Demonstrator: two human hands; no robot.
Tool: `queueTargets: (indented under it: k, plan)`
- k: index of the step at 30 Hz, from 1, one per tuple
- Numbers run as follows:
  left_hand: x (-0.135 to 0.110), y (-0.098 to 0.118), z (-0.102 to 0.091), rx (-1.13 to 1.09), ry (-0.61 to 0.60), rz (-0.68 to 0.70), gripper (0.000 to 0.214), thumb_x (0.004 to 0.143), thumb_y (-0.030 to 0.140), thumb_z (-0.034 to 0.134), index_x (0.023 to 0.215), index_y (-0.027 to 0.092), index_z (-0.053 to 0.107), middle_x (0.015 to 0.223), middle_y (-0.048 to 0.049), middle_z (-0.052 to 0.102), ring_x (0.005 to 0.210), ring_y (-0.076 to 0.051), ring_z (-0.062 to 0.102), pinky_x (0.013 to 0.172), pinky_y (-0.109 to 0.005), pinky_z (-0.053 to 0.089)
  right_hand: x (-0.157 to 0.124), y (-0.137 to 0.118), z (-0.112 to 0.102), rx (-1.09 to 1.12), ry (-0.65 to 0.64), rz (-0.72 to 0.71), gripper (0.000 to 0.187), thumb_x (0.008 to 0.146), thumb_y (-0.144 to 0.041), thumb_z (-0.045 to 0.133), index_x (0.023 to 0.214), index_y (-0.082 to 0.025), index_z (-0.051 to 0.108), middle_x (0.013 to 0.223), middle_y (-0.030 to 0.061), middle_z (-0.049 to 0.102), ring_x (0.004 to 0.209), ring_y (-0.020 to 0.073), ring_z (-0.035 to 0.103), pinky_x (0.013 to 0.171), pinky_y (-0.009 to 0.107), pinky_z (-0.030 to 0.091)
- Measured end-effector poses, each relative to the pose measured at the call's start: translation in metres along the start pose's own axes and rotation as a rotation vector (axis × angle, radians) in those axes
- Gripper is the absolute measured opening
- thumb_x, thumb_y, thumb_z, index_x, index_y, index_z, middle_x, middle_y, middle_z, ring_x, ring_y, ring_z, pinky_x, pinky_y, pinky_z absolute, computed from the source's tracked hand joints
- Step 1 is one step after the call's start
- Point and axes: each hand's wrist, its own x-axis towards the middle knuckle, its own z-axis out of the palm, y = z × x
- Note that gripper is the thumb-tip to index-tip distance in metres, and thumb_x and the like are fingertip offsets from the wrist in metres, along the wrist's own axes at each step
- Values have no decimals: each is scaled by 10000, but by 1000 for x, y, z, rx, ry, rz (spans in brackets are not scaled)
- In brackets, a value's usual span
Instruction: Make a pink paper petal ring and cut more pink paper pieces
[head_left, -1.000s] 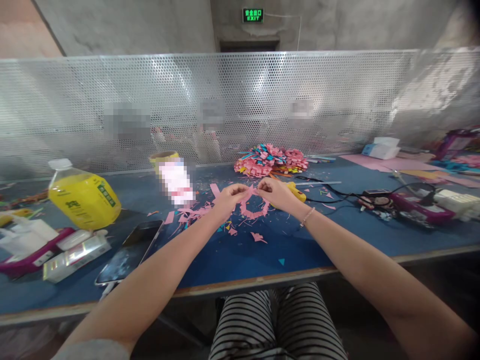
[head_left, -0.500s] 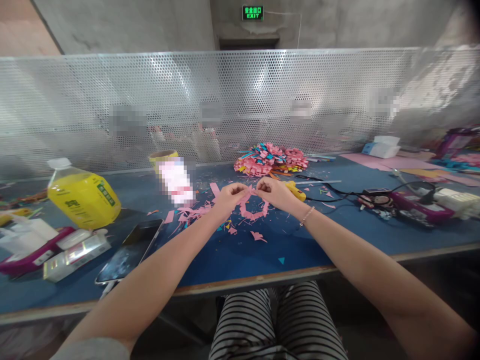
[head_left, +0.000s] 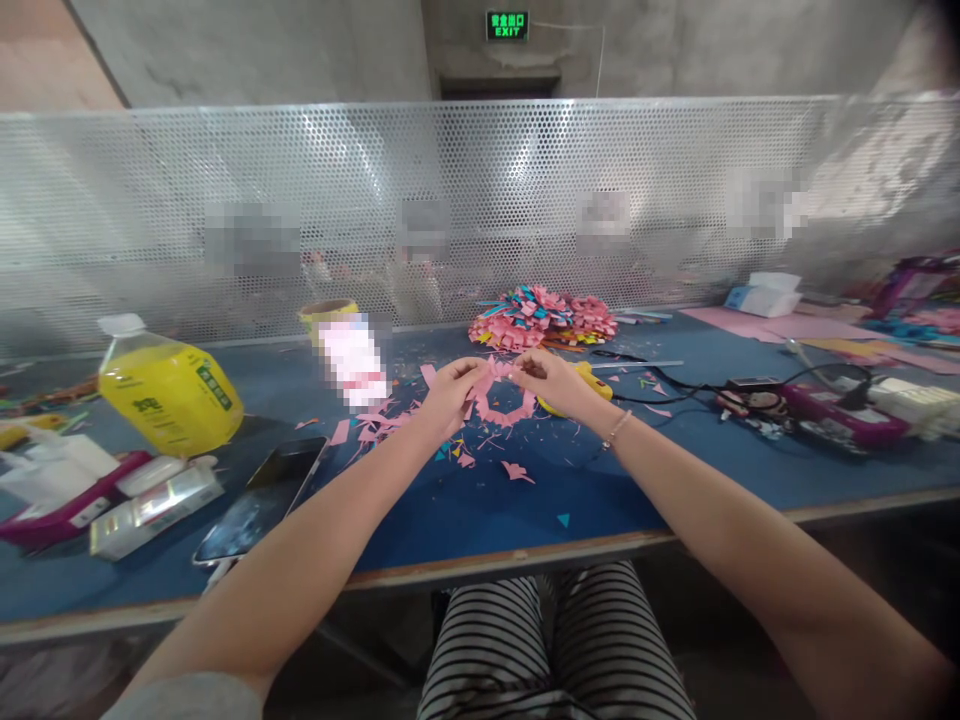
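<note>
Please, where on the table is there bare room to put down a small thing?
The table looks bare in two patches: between the left forearm, teal triangle and front edge; and between the right forearm and right-hand purple block. It is crowded left of the ring with scraps, then dark phone and bottle.

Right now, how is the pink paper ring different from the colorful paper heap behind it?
The pink paper ring is all pink, while the colorful paper heap mixes pink, blue and yellow. The ring has an open middle; the heap is bushy. The ring is smaller than the heap. The left hand and right hand hold the ring, but the heap rests on the table. Both have pink paper.
</note>
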Motion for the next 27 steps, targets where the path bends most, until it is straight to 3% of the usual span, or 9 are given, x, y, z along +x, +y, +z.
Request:
queueTargets:
  k: [7,17,22,27]
  plan:
    - [3,-1,-2,-8,8,44,116,599,241,674,666,168,615,563,38,496,460,-43,363,409,-207,226,2,-1,-2,118,-50,32,170,687,-331,549,704,-166,512,658,-7,518,599,104,470,577,251,375]
    - [10,-8,-9,205,-20,261,115,630,270,653,693,176,639,612,12,565,532,-72,436,534,-243,345,1,2,-1,98,-34,33,166,689,-323,559,728,-165,528,675,-2,535,604,105,479,591,257,386]
    - [7,-8,-7,252,-50,272,102,634,253,634,685,166,628,670,-3,599,618,-90,498,632,-258,385,-1,-1,0,65,-35,2,167,737,-330,509,786,-173,536,688,6,564,604,108,502,581,248,398]
    - [4,-10,-4,222,-63,227,128,625,269,644,697,166,620,667,-4,597,615,-93,498,616,-257,386,-1,-4,0,-32,-12,-48,121,735,-273,491,678,-172,526,609,-15,531,558,97,471,537,231,361]
